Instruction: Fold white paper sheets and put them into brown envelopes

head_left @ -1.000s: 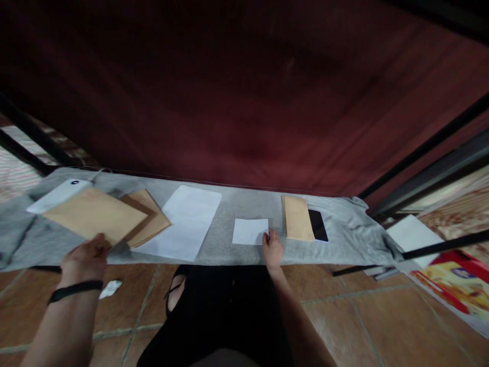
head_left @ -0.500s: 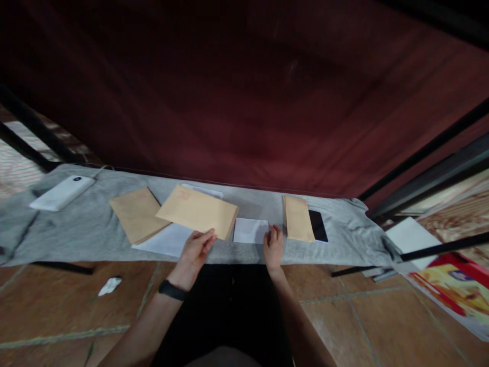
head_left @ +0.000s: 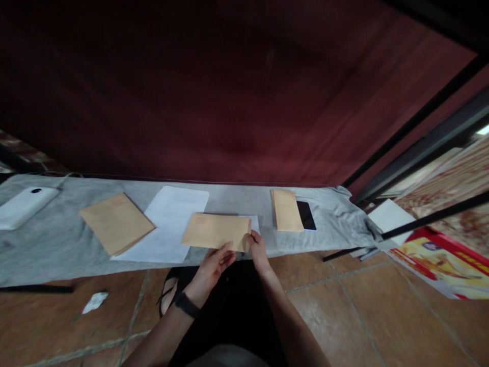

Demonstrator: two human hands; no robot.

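Note:
A tan paper envelope lies level between my hands, low over the grey cloth. My left hand, with a dark band at its wrist, grips the envelope's lower edge between thumb and fingers. At its right end, my right hand pinches the edge by the flap. A small folded white paper shows partly behind the envelope; the rest of it is covered. To the left lies a large white sheet, its lower left part under a stack of tan envelopes.
Further right, more tan envelopes overlap a dark-screened phone. A white device with a cable rests at the far left of the cloth-covered surface. A dark red curtain hangs behind; a colourful box stands right.
The envelope has moved right and down, now covering most of the small folded paper. My right hand has gone from beside that paper to the envelope's right end. The view has shifted.

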